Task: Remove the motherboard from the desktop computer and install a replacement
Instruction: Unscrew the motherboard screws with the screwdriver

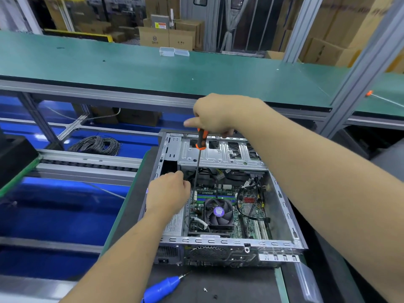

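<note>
An open desktop case lies on a dark mat. Inside it sits the green motherboard with a black CPU fan and black cables. My right hand grips the orange and black handle of a long screwdriver from above. Its shaft runs down to the board's left edge by the memory slots. My left hand hovers over the case's left side, fingertips pinched at the shaft near its tip.
A blue electric screwdriver lies on the mat in front of the case, with two small loose screws beside it. A coil of grey cable rests on the lower blue shelf at left. A green conveyor runs behind.
</note>
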